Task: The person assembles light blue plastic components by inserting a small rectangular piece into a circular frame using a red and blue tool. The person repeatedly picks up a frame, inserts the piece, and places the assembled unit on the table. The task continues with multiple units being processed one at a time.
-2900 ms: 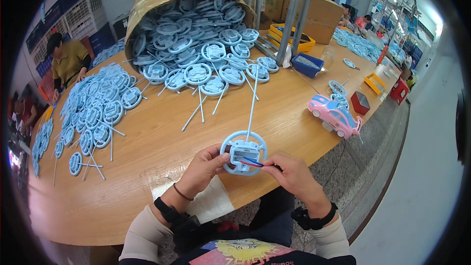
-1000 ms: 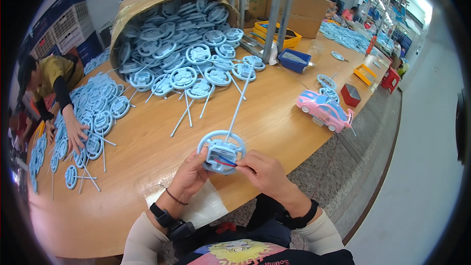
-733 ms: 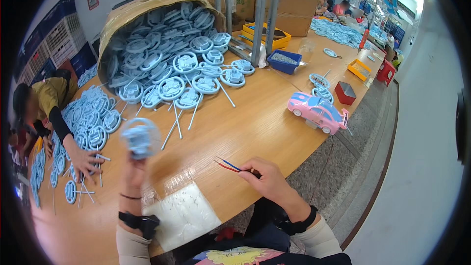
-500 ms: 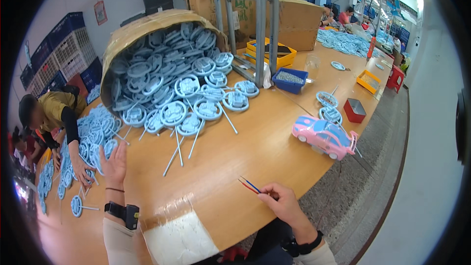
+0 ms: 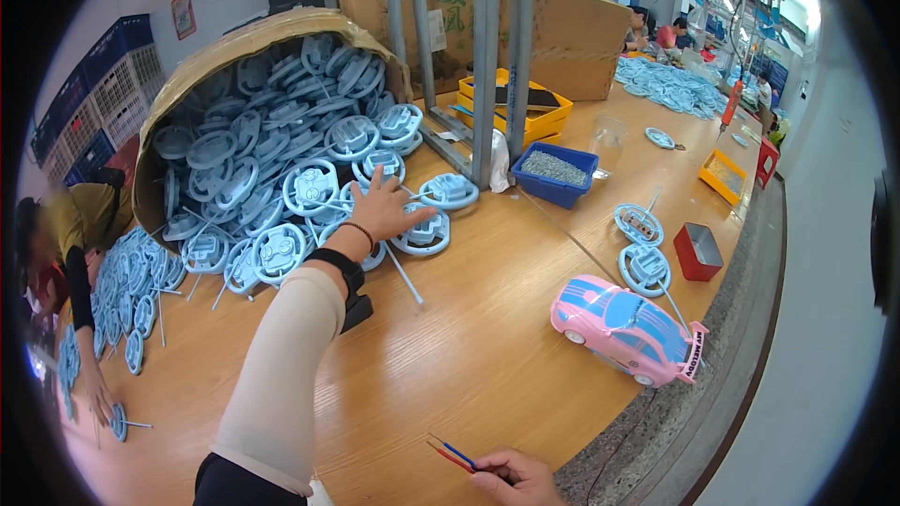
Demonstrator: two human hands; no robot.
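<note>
My left hand (image 5: pixel 380 214) reaches over the front of a heap of light blue plastic toy steering wheels (image 5: pixel 311 187), some with thin stems. Its fingers are spread over several wheels; whether it grips one is not visible. Low in the view, my right hand (image 5: pixel 514 478) is closed on a thin red and blue two-pronged piece (image 5: pixel 457 458) with fine bare tips; tweezers or wires, I cannot tell. The heap spills from a tipped cardboard box (image 5: pixel 155 145) onto the wooden table (image 5: pixel 450 337). A pink and blue toy car (image 5: pixel 623 328) stands at the right edge.
A metal frame (image 5: pixel 483 66) rises behind the wheels. Beyond it are a blue bin (image 5: pixel 553 176) of small parts, yellow trays (image 5: pixel 516 108), a red box (image 5: pixel 698 251) and a hanging red screwdriver (image 5: pixel 730 103). At far left a co-worker's hand (image 5: pixel 97 398) touches a wheel.
My left hand has moved forward and right, from beside the heap to over its front wheels. My right hand sits lower in the view, still holding the red and blue piece. The co-worker's arm moved nearer.
</note>
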